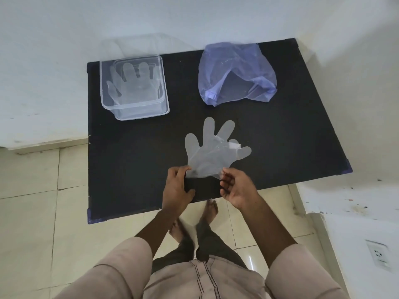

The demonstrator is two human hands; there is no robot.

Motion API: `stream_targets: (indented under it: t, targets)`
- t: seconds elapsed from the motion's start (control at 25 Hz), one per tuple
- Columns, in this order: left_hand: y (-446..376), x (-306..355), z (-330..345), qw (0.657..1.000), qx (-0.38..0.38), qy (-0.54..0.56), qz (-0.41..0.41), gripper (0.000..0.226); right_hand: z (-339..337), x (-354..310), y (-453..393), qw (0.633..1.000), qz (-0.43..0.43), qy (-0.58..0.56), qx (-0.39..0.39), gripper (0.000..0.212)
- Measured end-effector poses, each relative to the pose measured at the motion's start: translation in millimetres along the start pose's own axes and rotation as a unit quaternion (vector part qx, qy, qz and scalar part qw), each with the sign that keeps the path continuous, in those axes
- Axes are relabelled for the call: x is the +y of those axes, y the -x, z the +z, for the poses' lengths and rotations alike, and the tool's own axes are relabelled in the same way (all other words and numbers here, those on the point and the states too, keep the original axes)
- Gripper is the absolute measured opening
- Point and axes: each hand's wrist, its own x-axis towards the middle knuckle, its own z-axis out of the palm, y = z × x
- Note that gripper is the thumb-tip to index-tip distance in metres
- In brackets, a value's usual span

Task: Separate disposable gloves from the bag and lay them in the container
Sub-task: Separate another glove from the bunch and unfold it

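Observation:
A clear disposable glove [210,152] lies spread over the near middle of the black table [140,165], fingers pointing away from me. My left hand [177,188] pinches its cuff at the left corner. My right hand [237,186] pinches the cuff at the right corner, other fingers loose. A clear plastic container [133,111] stands at the far left with at least one glove [133,85] flat inside. The crumpled bluish plastic bag [235,72] sits at the far right, its mouth toward me.
The table stands against a white wall, with tiled floor on the left and near sides. My bare feet [207,212] show below the near table edge. A white ledge with a wall socket [377,253] is at the lower right.

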Motion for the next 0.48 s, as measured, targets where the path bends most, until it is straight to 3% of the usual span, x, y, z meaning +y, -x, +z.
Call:
stream_targets:
  t: [0.16,0.32,0.4,0.44,0.48]
  targets:
    - [-8,6,0,0.996,0.069,-0.005,0.063,0.042,-4,-5,10,0.999,0.014,-0.038,-0.017,0.013]
    - [-25,17,-14,0.991,0.088,-0.010,0.103,0.015,-9,-17,18,1.000,-0.017,-0.017,-0.013,0.012]
    - [-34,31,-29,0.989,0.077,0.027,0.120,0.012,-17,-18,17,0.984,-0.143,0.099,0.027,0.019]
    - [-37,39,-38,0.989,0.072,0.036,0.128,0.012,-22,-18,18,0.947,-0.250,0.197,0.051,0.037]
    - [-40,48,-47,0.988,0.068,0.036,0.134,0.012,-29,-17,18,0.881,-0.358,0.303,0.062,0.063]
